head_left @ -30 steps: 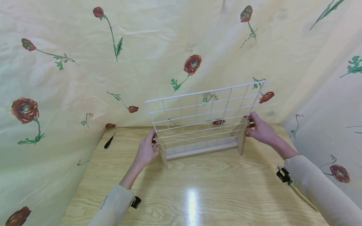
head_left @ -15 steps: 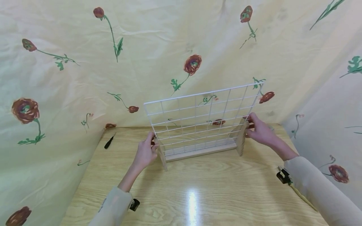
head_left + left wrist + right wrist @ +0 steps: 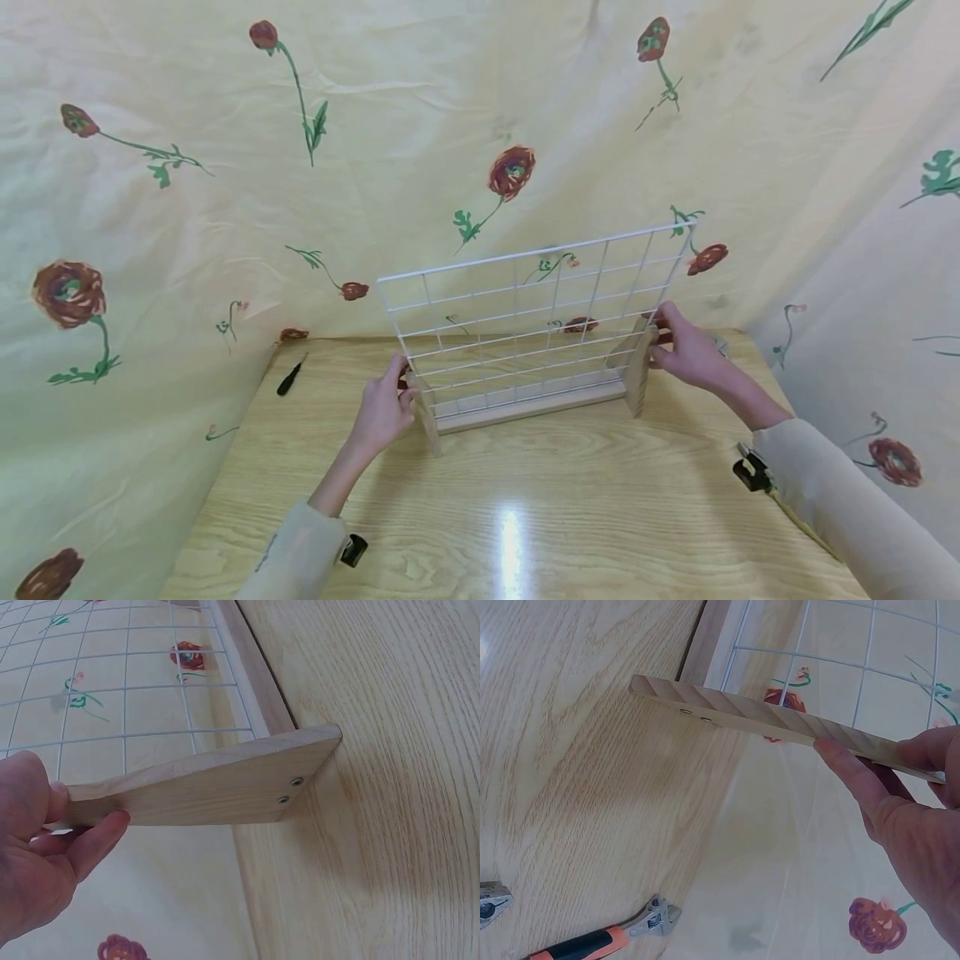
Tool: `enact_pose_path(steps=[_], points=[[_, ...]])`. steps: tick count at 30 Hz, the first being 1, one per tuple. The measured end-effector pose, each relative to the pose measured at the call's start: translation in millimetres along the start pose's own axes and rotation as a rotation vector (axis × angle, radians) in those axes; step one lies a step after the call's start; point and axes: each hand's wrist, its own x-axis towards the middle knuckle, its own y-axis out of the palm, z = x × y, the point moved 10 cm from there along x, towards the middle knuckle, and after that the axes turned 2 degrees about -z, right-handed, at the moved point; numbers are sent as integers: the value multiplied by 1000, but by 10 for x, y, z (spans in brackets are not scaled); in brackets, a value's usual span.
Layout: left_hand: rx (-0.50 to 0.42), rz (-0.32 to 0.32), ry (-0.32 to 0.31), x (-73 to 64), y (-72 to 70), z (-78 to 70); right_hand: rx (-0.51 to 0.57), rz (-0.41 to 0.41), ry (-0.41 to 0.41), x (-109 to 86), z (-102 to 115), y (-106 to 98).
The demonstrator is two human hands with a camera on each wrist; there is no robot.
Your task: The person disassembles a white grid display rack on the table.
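Note:
A wooden rack with a white wire grid (image 3: 536, 333) stands tilted back on the table. Two wooden side boards flank it, joined by a long wooden bar (image 3: 532, 406) at the bottom. My left hand (image 3: 384, 408) pinches the upper end of the left side board (image 3: 202, 784) between thumb and fingers. On its outer face, two screw heads (image 3: 296, 781) show in the left wrist view. Over at the other end, my right hand (image 3: 690, 346) grips the top of the right side board (image 3: 757, 716), some fingers hidden behind the wood.
A black screwdriver (image 3: 288, 379) lies at the table's back left. An adjustable wrench (image 3: 607, 939) with an orange and black handle lies right of the rack. A yellow-handled tool (image 3: 806, 525) is partly covered by the right sleeve. Flowered cloth (image 3: 480, 125) hangs behind the table.
Both hands have shifted the rack slightly toward me and a little to the left, keeping their hold on the side boards.

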Motion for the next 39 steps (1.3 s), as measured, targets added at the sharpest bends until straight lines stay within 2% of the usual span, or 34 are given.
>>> enact_pose_path(steps=[5,23,39], points=[[23,7,-5,-41,-21,10,32,8,-14,-14,31,26],[38,-1,33,-141,-108,-37,-14,31,-30,-51,109,96],[40,2,27,-253,-182,-45,4,31,-75,-66,150,158]])
